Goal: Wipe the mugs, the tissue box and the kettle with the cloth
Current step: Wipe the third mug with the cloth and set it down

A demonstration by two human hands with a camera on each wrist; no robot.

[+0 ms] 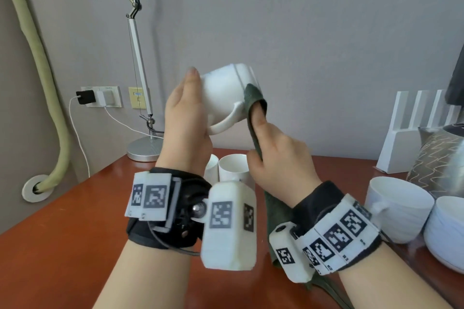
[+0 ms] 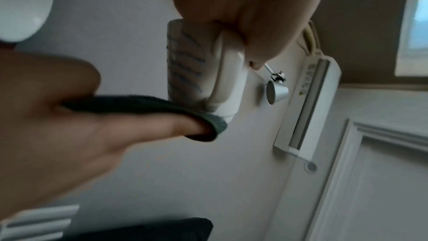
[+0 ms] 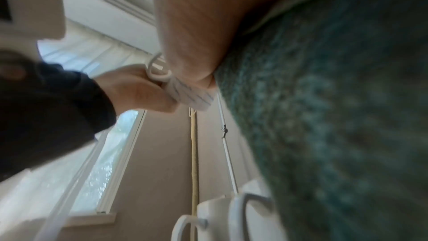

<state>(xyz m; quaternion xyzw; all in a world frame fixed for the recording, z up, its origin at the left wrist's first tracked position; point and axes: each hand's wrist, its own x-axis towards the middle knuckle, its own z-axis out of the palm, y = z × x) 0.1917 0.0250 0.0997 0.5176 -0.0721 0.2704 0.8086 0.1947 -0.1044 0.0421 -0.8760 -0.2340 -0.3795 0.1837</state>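
Note:
My left hand (image 1: 185,113) grips a white mug (image 1: 221,93) in the air above the table, tipped on its side with the handle toward me. In the left wrist view its fingers (image 2: 243,6) curl round the mug (image 2: 197,72) at the handle. My right hand (image 1: 271,148) holds a dark green cloth (image 1: 253,98), and the cloth-wrapped thumb presses the mug's rim beside the handle. The rest of the cloth hangs down past my right wrist. The right wrist view is mostly filled by the cloth (image 3: 336,116), with the mug (image 3: 190,96) behind it.
Two white mugs (image 1: 233,165) stand on the red-brown table (image 1: 75,221) below my hands. At the right are another white mug (image 1: 396,206), a white bowl (image 1: 447,231), a grey patterned object (image 1: 431,158) and a white slotted rack (image 1: 411,133). A lamp base (image 1: 144,150) sits at the back left.

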